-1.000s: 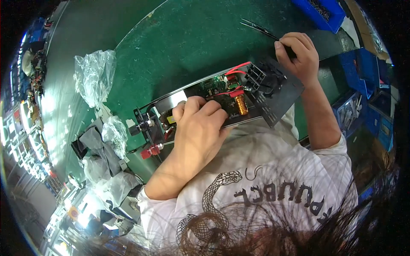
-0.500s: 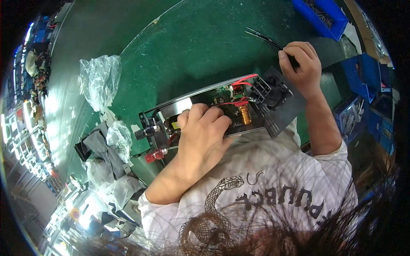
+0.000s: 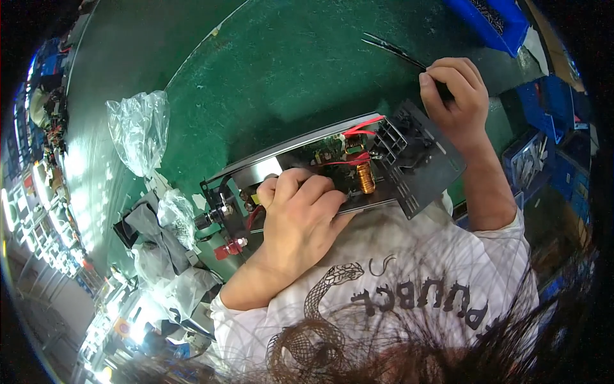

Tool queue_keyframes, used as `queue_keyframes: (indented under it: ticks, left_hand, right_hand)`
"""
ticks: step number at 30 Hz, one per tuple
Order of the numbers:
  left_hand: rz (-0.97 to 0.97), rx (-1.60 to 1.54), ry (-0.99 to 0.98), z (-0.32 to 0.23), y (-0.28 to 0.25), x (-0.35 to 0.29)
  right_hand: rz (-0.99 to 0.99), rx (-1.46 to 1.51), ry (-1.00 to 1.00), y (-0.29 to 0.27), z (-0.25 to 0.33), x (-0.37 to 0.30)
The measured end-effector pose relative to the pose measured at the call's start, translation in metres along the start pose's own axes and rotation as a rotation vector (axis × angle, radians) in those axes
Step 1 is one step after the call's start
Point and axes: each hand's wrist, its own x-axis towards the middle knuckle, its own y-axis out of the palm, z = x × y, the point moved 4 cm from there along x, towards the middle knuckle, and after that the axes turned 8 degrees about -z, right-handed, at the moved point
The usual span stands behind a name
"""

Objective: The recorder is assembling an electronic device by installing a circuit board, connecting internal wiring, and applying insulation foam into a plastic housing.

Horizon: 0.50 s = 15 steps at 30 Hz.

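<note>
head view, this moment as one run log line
left hand: over near side of electronics housing; right hand: holding dark tweezers, spread open; copper coil: exposed in housing; plastic bag: left of housing

The left hand (image 3: pixel 299 214) hides its own fingertips inside the electronic unit (image 3: pixel 304 142), so what they touch cannot be told; the parts directly beneath those fingers are covered. The right hand (image 3: pixel 457 102) conceals the rear of the tweezers (image 3: pixel 412 61) within its curled fingers. Beyond these fingers, the upper edge cuts off a blue bin (image 3: pixel 521 37), its contents too fine to identify.
</note>
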Motion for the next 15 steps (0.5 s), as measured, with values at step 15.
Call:
queue_keyframes:
  ticks: [15]
  left_hand:
    - [0.006,-0.033,0.010,-0.0024,-0.0013,0.0008]
  right_hand:
    - [0.008,0.029,-0.030,-0.0018,-0.0006,0.0007]
